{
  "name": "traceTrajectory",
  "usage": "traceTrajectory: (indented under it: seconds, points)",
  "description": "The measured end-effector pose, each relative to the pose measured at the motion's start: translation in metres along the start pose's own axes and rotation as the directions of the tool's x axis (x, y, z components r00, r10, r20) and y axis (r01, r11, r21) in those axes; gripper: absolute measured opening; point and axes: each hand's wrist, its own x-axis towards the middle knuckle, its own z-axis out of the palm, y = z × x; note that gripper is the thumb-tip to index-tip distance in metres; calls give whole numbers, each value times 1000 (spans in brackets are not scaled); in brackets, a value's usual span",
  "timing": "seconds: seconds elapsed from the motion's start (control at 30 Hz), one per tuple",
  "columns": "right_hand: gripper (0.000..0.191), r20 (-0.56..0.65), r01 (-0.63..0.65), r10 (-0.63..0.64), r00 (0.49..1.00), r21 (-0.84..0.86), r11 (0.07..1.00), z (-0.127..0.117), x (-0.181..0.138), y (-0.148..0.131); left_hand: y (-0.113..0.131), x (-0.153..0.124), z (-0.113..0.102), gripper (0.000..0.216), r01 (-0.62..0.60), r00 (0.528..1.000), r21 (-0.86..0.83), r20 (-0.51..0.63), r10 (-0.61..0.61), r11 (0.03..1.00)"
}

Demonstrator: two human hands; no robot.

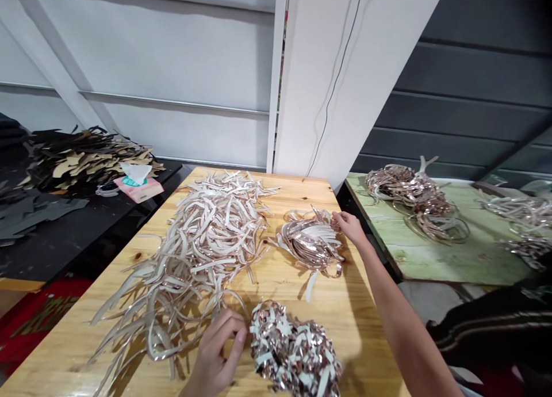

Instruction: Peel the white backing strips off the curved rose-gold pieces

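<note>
My right hand [350, 226] reaches to the far right of the wooden table, its fingers pinched at the edge of a bundle of shiny rose-gold and white strips [308, 241]. My left hand [219, 348] is curled at the near edge, with its fingertips partly hidden; I cannot make out anything in it. Beside it on the left spreads a large loose pile of similar long strips [215, 224]. Just right of my left hand lies a heap of short, crinkled shiny pieces [295, 351]. A single strip end [310, 286] sticks out below the bundle.
On the dark table at left are a stack of black and tan cut pieces [86, 161] and a pink tissue pack [138, 189]. A greenish table [409, 259] at right bears more strip bundles [414, 195]. A person's dark sleeve [495, 333] shows at lower right. A white wall stands behind.
</note>
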Motion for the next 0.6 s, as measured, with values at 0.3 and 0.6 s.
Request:
traceTrajectory:
  seconds: [0.3,0.6]
  points:
    - [34,96,85,-76,992,-93,992,13,21,-44,-5,-10,3,23,42,999,-57,-32,-43,998]
    - [31,159,2,25,987,-164,986,-21,2,-17,1,-13,10,24,124,987,-75,-91,-131,989]
